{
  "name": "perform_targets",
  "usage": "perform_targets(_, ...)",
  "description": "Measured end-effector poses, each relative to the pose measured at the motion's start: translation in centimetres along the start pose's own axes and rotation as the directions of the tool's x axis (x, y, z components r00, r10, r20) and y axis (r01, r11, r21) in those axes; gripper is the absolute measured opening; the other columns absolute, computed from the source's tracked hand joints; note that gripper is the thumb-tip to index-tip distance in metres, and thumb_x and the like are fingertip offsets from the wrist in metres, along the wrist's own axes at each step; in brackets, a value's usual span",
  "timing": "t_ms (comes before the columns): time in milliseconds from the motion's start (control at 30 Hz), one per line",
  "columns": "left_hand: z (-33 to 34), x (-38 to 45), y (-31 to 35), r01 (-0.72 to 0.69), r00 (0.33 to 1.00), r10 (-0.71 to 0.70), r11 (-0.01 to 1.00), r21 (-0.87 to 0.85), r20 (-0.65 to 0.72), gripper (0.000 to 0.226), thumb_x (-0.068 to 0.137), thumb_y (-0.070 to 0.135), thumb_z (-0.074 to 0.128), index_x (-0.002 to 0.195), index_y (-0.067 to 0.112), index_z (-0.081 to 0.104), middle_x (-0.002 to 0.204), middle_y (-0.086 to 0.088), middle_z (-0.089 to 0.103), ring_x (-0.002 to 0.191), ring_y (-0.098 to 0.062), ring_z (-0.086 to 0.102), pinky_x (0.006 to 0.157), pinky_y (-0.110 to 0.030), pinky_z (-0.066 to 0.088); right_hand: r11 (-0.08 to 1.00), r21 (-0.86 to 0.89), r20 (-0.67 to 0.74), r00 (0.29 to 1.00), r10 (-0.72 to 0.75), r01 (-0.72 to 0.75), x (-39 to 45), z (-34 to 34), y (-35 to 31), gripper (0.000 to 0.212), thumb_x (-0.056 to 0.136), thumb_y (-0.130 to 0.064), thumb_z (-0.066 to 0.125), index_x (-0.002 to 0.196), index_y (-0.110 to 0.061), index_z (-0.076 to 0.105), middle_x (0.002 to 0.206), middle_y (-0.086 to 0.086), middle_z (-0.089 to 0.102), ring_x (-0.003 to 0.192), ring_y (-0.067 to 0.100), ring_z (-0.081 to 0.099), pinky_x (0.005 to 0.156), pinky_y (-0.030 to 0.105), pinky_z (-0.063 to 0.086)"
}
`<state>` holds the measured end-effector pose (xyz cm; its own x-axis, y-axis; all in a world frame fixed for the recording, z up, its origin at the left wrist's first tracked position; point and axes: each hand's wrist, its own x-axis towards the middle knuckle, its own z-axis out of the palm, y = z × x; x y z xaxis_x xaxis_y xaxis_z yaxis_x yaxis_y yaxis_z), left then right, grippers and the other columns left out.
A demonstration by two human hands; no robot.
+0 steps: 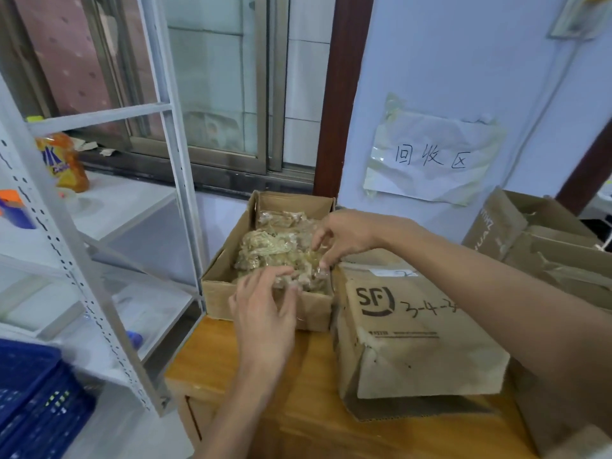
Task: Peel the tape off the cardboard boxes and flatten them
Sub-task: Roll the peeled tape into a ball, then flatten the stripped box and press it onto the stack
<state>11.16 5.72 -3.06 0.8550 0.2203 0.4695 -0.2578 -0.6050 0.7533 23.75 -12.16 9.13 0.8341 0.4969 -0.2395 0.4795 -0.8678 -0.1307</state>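
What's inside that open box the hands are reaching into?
The open box holds a heap of crumpled used tape. The right hand pinches some; the left hand hovers over it. The heap hides the bottom.

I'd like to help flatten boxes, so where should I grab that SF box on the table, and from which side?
Probably take the SF box by its two side walls, reaching down from above with a hand on each. It is already slumped and its top panel faces up, so the walls look the firmest parts. The near bottom edge gapes open, a poorer hold. Both hands, left hand and right hand, are busy at the tape pile.
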Motion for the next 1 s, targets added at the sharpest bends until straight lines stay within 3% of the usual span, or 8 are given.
perform_targets(100, -1.3, -1.7, 2.7, -0.013, 0.999, 0.019, 0.992, -0.127, 0.046, 0.016, 0.1, 0.031, 0.064, 0.115, 0.036, 0.064, 0.113, 0.023, 0.064, 0.1, 0.01, 0.053, 0.089, -0.033, 0.051, 0.997, 0.026, -0.162, 0.984, 0.08, -0.077, -5.6, -1.3, 1.2, 0.038, 0.099, -0.047, 0.069, 0.131, -0.026, 0.071, 0.119, -0.005, 0.069, 0.114, 0.015, 0.063, 0.093, 0.031, 0.048)
perform_targets(233, -1.6, -5.6, 6.2, 0.055, 0.967, -0.01, 0.984, -0.168, 0.256, 0.032, 0.095, 0.064, 0.052, 0.12, 0.044, 0.057, 0.117, 0.028, 0.064, 0.104, 0.008, 0.06, 0.088, -0.033, 0.056, 0.935, 0.149, -0.248, 0.904, 0.349, -0.32, -16.0, 1.2, 2.3, 0.053, 0.106, -0.061, 0.043, 0.154, -0.039, 0.043, 0.148, 0.0, 0.052, 0.137, 0.022, 0.051, 0.112, 0.046, 0.042)
perform_targets(367, 0.4, -7.9, 8.3, 0.154, 0.908, -0.054, 0.965, -0.211, 0.414, 0.05, 0.096, 0.07, 0.046, 0.138, 0.042, 0.046, 0.127, 0.026, 0.062, 0.116, -0.001, 0.06, 0.096, -0.039, 0.056, 0.857, 0.261, -0.542, 0.667, 0.511, -0.445, -23.9, 10.0, -0.5, 0.049, 0.106, -0.058, 0.035, 0.145, -0.034, 0.05, 0.141, -0.002, 0.048, 0.132, 0.02, 0.05, 0.101, 0.042, 0.05)
perform_targets(467, 1.7, -8.4, 9.4, 0.168, 0.906, -0.078, 0.968, -0.184, 0.416, 0.041, 0.101, 0.053, 0.048, 0.139, 0.041, 0.041, 0.126, 0.02, 0.064, 0.11, -0.007, 0.062, 0.091, -0.044, 0.058, 0.875, 0.353, -0.677, 0.556, 0.483, -0.331, -26.4, 14.4, -2.4, 0.05, 0.104, -0.064, 0.036, 0.141, -0.035, 0.053, 0.147, -0.009, 0.041, 0.134, 0.008, 0.038, 0.112, 0.038, 0.042)
perform_targets(600, 1.6, -8.7, 10.5, 0.148, 0.89, -0.045, 0.97, -0.195, 0.454, 0.042, 0.104, 0.053, 0.047, 0.143, 0.039, 0.039, 0.127, 0.024, 0.059, 0.111, -0.007, 0.06, 0.091, -0.04, 0.054, 0.892, 0.223, -0.584, 0.679, 0.445, -0.393, -28.5, 16.6, -1.8, 0.09, 0.085, -0.074, 0.066, 0.158, -0.038, 0.028, 0.168, -0.01, 0.016, 0.153, 0.01, 0.017, 0.126, 0.039, 0.024)
perform_targets(733, 1.2, -9.1, 10.7, 0.122, 0.887, 0.006, 0.962, -0.246, 0.462, 0.041, 0.107, 0.057, 0.036, 0.145, 0.043, 0.038, 0.135, 0.028, 0.052, 0.115, -0.002, 0.054, 0.098, -0.038, 0.047, 0.847, -0.03, -0.645, 0.658, 0.389, -0.531, -28.4, 18.1, -1.9, 0.104, 0.073, -0.056, 0.088, 0.157, -0.027, 0.034, 0.16, 0.012, 0.042, 0.151, 0.031, 0.037, 0.122, 0.052, 0.038)
perform_targets(867, 1.1, -9.3, 11.2, 0.261, 0.898, -0.103, 0.908, -0.329, 0.428, 0.015, 0.11, 0.037, 0.033, 0.123, 0.037, 0.041, 0.111, 0.023, 0.057, 0.099, -0.001, 0.057, 0.09, -0.045, 0.051, 0.848, -0.074, -0.66, 0.663, 0.354, -0.525, -28.2, 18.2, -1.8, 0.096, 0.078, -0.055, 0.08, 0.154, -0.019, 0.034, 0.161, 0.016, 0.042, 0.152, 0.033, 0.038, 0.12, 0.054, 0.04)
perform_targets(1000, 1.1, -9.0, 10.1, 0.352, 0.886, -0.159, 0.843, -0.408, 0.436, 0.021, 0.105, 0.024, 0.035, 0.111, 0.032, 0.054, 0.116, 0.009, 0.068, 0.109, -0.014, 0.065, 0.091, -0.051, 0.056, 0.931, -0.02, -0.558, 0.777, 0.293, -0.365, -30.2, 15.9, -0.9, 0.091, 0.087, -0.066, 0.057, 0.161, -0.025, 0.025, 0.17, 0.004, 0.023, 0.155, 0.021, 0.029, 0.111, 0.04, 0.051)
